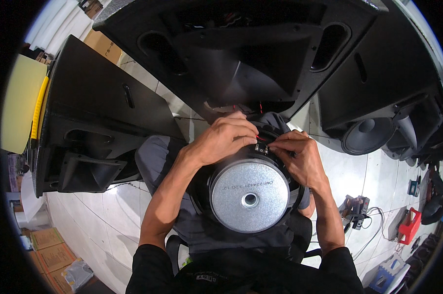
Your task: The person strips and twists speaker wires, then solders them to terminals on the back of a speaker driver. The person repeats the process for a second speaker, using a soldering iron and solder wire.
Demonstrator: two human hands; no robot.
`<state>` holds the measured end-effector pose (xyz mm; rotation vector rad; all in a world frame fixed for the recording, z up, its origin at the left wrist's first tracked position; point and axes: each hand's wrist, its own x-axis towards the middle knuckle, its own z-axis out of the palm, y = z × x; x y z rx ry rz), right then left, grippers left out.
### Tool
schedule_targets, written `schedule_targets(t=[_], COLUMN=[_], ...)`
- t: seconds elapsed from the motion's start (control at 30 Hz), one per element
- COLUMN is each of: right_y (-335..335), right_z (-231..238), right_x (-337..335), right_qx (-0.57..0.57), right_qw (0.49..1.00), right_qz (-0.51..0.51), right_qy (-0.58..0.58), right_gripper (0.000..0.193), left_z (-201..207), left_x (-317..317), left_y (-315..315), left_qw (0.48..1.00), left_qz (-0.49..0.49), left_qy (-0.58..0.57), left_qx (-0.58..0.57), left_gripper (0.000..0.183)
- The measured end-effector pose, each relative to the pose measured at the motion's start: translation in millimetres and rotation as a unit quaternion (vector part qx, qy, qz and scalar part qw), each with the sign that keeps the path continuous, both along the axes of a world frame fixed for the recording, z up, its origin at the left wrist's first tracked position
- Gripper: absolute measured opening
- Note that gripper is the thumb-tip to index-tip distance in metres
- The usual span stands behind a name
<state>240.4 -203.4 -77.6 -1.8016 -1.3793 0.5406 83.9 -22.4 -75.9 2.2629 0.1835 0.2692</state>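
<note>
A loudspeaker driver lies face down on my lap, its round silver magnet (251,196) turned up with a hole at the centre. At its far edge sits a small metal terminal (262,148). My left hand (226,139) is closed in a pinch on a thin red wire (261,138) just beyond that terminal. The fingers of my right hand (298,152) are pressed together at the terminal's right side, by the wire's other visible end. What lies between the right fingertips is too small to make out.
A large black speaker cabinet (241,63) stands straight ahead, red wire showing at its lower opening. Other cabinets stand at left (99,103) and right (378,78). A black power strip (356,210) with cables and a red tool holder (409,226) lie on the right floor; cardboard boxes (55,255) are lower left.
</note>
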Motion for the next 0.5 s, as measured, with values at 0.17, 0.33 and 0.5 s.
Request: schedule_targets(t=[0.17,0.33,0.5], right_y=[3.1,2.4,1.7], right_z=[-0.1,4.2,2.9], right_x=[3.5,4.5,-3.1], right_qx=[0.003,-0.003,0.020], right_qw=[1.000,1.000,1.000], right_qz=[0.020,0.025,-0.004], right_qy=[-0.003,0.014,-0.012], right_gripper=[0.018,0.016,0.015], left_z=[0.7,1.5,3.8], left_x=[-1.0,-0.9,-2.8], left_y=[2.0,2.1,0.0], left_qw=[1.000,0.999,1.000], left_qz=[-0.011,-0.029,-0.010], left_qy=[0.000,-0.033,0.007], left_qx=[-0.003,-0.004,-0.024], left_gripper=[0.012,0.015,0.013])
